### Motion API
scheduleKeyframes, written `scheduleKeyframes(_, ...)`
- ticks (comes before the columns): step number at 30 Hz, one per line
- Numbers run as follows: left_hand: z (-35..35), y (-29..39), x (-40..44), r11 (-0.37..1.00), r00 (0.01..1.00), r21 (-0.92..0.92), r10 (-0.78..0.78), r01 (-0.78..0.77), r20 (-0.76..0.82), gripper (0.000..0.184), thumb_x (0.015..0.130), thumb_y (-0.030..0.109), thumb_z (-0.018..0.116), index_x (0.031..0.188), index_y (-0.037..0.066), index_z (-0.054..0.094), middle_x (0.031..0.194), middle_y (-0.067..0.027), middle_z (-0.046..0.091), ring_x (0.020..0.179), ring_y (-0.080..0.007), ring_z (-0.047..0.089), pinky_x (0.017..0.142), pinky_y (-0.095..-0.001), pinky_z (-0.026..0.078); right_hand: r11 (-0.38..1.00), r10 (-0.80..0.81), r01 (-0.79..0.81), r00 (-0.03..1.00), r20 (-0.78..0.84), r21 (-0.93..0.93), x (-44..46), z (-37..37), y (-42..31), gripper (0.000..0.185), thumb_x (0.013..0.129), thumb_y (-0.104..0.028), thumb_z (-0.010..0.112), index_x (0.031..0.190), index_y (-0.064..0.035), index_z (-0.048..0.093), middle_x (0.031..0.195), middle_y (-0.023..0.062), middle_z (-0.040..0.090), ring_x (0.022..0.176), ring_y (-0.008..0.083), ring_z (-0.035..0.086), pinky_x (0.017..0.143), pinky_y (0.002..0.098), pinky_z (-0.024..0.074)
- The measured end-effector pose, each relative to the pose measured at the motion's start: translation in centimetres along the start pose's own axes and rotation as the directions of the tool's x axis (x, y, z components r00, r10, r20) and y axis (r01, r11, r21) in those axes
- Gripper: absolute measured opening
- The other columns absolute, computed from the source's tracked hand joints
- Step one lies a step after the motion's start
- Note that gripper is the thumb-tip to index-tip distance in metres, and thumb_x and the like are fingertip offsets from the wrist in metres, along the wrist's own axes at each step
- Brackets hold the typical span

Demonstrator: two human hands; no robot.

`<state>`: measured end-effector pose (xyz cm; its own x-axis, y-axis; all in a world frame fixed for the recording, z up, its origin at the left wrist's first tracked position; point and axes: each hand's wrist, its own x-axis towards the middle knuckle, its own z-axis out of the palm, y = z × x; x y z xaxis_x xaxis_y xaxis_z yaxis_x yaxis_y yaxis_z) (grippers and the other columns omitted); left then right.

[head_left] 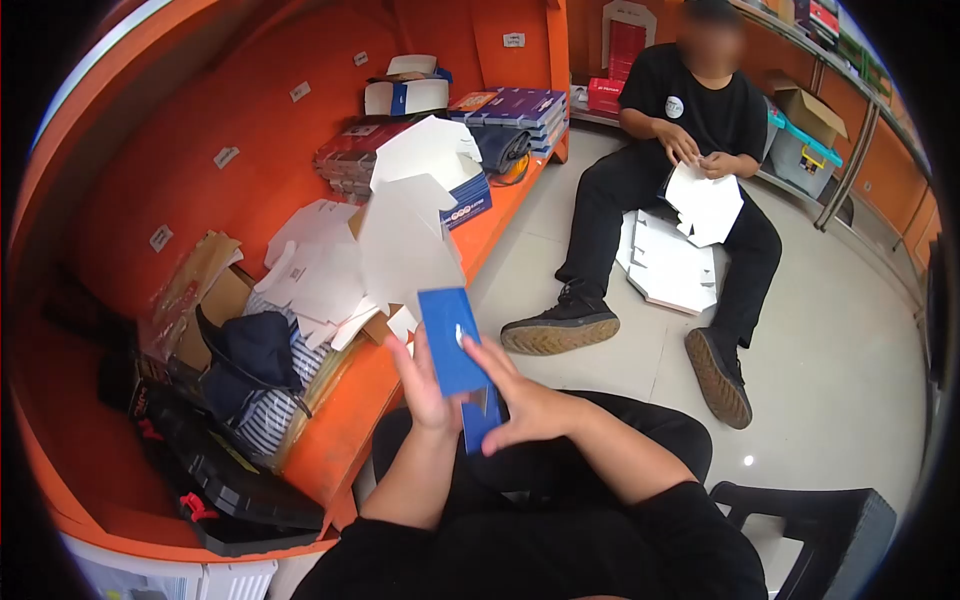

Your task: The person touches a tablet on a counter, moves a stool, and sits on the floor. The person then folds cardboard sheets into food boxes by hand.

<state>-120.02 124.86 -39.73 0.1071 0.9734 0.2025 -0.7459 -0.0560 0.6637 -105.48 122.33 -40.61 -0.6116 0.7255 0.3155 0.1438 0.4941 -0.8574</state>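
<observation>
A partly folded blue cardboard box is held up over my lap, with a white mark on its blue face. A large white flap rises from its far end and seems joined to it. My left hand supports the box from the left, its thumb apart and some fingers hidden behind the card. My right hand grips from the right, fingertips on the blue face. Its thumb rests by a lower blue flap.
An orange shelf on the left bears white unfolded cartons, a dark cap, stacked boxes and a black tool case. Opposite, a seated person handles a white carton. A black stool stands at right.
</observation>
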Motion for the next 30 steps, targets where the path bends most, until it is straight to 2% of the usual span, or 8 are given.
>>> scheduleKeyframes(5, -1.8, 1.6, -0.9, 0.909, 0.966, 0.33, -0.254, 0.254, -0.045, 0.033, 0.089, 0.021, 0.046, 0.115, 0.001, 0.046, 0.105, -0.0119, 0.057, 0.094, -0.0199, 0.057, 0.079, -0.0315, 0.047, 0.953, -0.052, 0.088, 0.99, 0.13, -0.289, -0.9, -0.5, -1.6, 0.116, 0.055, -0.032, 0.082, 0.141, -0.0148, 0.006, 0.14, 0.0305, -0.001, 0.12, 0.0456, 0.033, 0.098, 0.0434, 0.034)
scheduleKeyframes(6, -1.0, 2.1, -1.0, 0.936, 0.965, 0.24, -0.232, 0.256, -0.124, 0.032, 0.085, 0.008, 0.047, 0.117, 0.001, 0.044, 0.105, -0.0128, 0.056, 0.095, -0.021, 0.057, 0.079, -0.0312, 0.047, 0.918, -0.084, 0.098, 0.995, 0.053, -0.383, -0.9, -0.3, -1.5, 0.103, 0.056, -0.026, 0.079, 0.139, -0.0109, 0.019, 0.14, 0.0287, 0.011, 0.104, 0.0408, 0.05, 0.087, 0.0415, 0.0428)
scheduleKeyframes(11, 2.4, 3.2, -1.6, 0.949, 0.955, 0.25, 0.239, -0.192, -0.175, 0.03, 0.089, 0.006, 0.043, 0.119, 0.001, 0.04, 0.107, -0.0116, 0.053, 0.094, -0.0191, 0.056, 0.08, -0.0327, 0.047, 0.742, -0.595, 0.332, 0.725, -0.346, -0.582, -0.6, -1.1, -0.8, 0.045, 0.071, -0.003, 0.062, 0.115, 0.0008, 0.051, 0.119, 0.0198, 0.053, 0.088, 0.0289, 0.063, 0.066, 0.0294, 0.0519)
scheduleKeyframes(17, 5.7, 3.2, -2.2, 0.889, 0.926, 0.26, 0.37, -0.378, 0.082, 0.035, 0.088, 0.002, 0.043, 0.122, 0.003, 0.034, 0.11, -0.01, 0.049, 0.103, -0.0189, 0.049, 0.09, -0.0358, 0.038, 0.898, -0.281, 0.437, 0.672, -0.685, 0.06, -1.2, -0.2, -1.6, 0.029, 0.081, 0.008, 0.046, 0.107, 0.0032, 0.057, 0.12, 0.0214, 0.052, 0.106, 0.0268, 0.055, 0.088, 0.0308, 0.0442)
scheduleKeyframes(20, 3.5, 2.3, 0.1, 0.953, 0.98, 0.235, 0.197, -0.19, -0.01, 0.034, 0.088, 0.003, 0.047, 0.12, 0.003, 0.035, 0.109, -0.009, 0.049, 0.102, -0.0185, 0.049, 0.09, -0.036, 0.039, 0.968, -0.155, 0.243, 0.775, -0.612, 0.062, -1.1, -0.5, 0.7, 0.032, 0.079, 0.011, 0.042, 0.098, -0.0009, 0.064, 0.121, 0.0197, 0.052, 0.111, 0.0265, 0.052, 0.093, 0.0303, 0.0395)
scheduleKeyframes(21, 2.3, 1.8, 0.4, 0.976, 0.993, 0.204, 0.096, -0.081, -0.066, 0.034, 0.088, 0.004, 0.047, 0.12, 0.004, 0.036, 0.109, -0.0086, 0.049, 0.102, -0.0186, 0.05, 0.089, -0.0369, 0.041, 0.938, -0.044, 0.245, 0.789, -0.613, 0.247, -0.9, -0.1, 1.9, 0.032, 0.078, 0.011, 0.042, 0.098, -0.0015, 0.064, 0.123, 0.0189, 0.051, 0.112, 0.0266, 0.051, 0.094, 0.0309, 0.0375)
scheduleKeyframes(25, 0.0, 1.2, 0.1, 0.981, 0.981, 0.18, -0.038, 0.073, -0.19, 0.033, 0.09, 0.006, 0.046, 0.121, 0.01, 0.036, 0.108, -0.0069, 0.05, 0.099, -0.0181, 0.053, 0.085, -0.0378, 0.047, 0.988, -0.129, 0.157, 0.794, -0.594, -0.005, -0.8, 0.3, 2.5, 0.04, 0.074, 0.013, 0.037, 0.103, -0.0011, 0.059, 0.121, 0.0185, 0.048, 0.115, 0.0276, 0.045, 0.097, 0.0331, 0.0338)
scheduleKeyframes(30, 2.0, 0.9, -1.1, 0.988, 0.997, 0.157, 0.003, 0.009, -0.071, 0.033, 0.09, 0.007, 0.047, 0.12, 0.012, 0.036, 0.107, -0.0059, 0.052, 0.094, -0.0169, 0.056, 0.076, -0.0334, 0.051, 0.863, -0.44, 0.126, 0.662, -0.607, -0.489, -0.9, -0.7, 0.8, 0.047, 0.068, 0.012, 0.045, 0.111, -0.0024, 0.056, 0.091, 0.0114, 0.044, 0.08, 0.0239, 0.047, 0.076, 0.0321, 0.0425)
